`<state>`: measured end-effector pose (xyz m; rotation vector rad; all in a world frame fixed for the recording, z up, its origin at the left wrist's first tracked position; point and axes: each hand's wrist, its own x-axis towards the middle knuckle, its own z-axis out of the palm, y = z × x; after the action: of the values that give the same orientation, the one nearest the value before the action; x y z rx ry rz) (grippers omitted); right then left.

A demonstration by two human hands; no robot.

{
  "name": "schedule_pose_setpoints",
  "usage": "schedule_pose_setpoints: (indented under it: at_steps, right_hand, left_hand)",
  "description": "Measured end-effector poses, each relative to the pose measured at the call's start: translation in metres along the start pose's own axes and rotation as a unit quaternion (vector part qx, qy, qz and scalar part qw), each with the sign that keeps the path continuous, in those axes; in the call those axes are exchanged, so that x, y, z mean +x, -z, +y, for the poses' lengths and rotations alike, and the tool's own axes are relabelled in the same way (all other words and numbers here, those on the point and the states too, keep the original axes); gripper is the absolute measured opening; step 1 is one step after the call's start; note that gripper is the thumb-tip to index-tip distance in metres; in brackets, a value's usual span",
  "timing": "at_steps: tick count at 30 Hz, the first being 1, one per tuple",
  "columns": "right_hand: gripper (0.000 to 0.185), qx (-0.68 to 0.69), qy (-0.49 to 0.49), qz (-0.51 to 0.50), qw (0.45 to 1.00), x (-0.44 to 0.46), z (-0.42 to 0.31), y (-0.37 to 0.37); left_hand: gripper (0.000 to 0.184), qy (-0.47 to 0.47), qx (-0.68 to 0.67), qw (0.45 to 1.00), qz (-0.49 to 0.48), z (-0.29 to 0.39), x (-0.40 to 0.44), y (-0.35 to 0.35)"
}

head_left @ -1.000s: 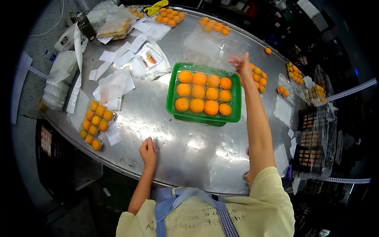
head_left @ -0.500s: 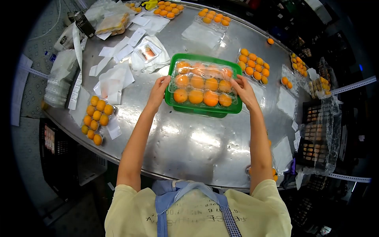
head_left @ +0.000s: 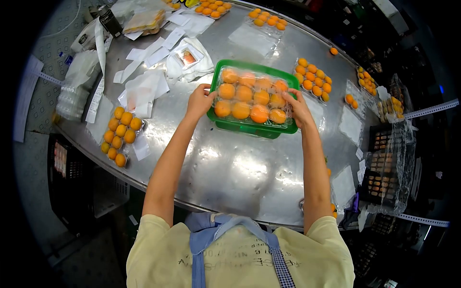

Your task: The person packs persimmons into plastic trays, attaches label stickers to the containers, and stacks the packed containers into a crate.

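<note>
A green basket (head_left: 266,130) stands on the metal table, holding a clear plastic box (head_left: 250,96) with several orange fruits in rows. The clear lid lies over the fruits. At the left side of the box is my left hand (head_left: 200,102), its fingers closed on the edge. My right hand (head_left: 298,109) grips the opposite side, fingers bent over the box's right edge. Both hands are also close to the basket's rim; the fingertips are partly hidden.
Open trays of orange fruits lie at the left (head_left: 120,134), right (head_left: 313,79) and far edge (head_left: 267,20). Papers (head_left: 144,89), a white cloth (head_left: 189,60) and a dark bottle (head_left: 109,21) are at the back left. Stacked crates (head_left: 382,168) stand at the right.
My left hand has come up from the table's front, and my right hand has moved back from the far right. The clear lid now covers the fruits.
</note>
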<state>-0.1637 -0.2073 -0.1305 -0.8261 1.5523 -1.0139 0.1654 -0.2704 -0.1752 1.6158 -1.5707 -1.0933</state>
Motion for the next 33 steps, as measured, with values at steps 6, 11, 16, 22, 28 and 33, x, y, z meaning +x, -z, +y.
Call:
schedule_pose_setpoints:
  at_steps: [6,11,16,22,28,33]
  right_hand:
    - [0.038,0.231,0.0,-0.07,0.97,0.005,0.008,-0.011]
    - [0.03,0.29,-0.03,-0.087,0.953,0.003,0.009,-0.015]
    - [0.029,0.332,-0.034,-0.082,0.939,-0.007,0.0,-0.028]
    - [0.032,0.306,-0.011,-0.065,0.95,-0.026,0.004,-0.038]
    - [0.035,0.264,0.015,-0.074,0.962,-0.091,0.009,-0.034]
    - [0.042,0.24,0.029,-0.089,0.966,-0.172,0.056,-0.035]
  left_hand:
    - [0.037,-0.061,0.124,0.988,0.074,0.01,-0.012,0.001]
    - [0.034,-0.021,0.169,0.984,0.055,0.005,-0.005,0.0]
    - [0.034,-0.018,0.094,0.99,0.101,0.009,-0.007,0.002]
    - [0.035,-0.037,0.045,0.998,0.035,-0.005,0.001,0.017]
    - [0.03,0.041,-0.165,0.977,-0.127,0.019,-0.071,0.054]
    - [0.027,0.058,-0.191,0.973,-0.111,-0.003,-0.187,0.06]
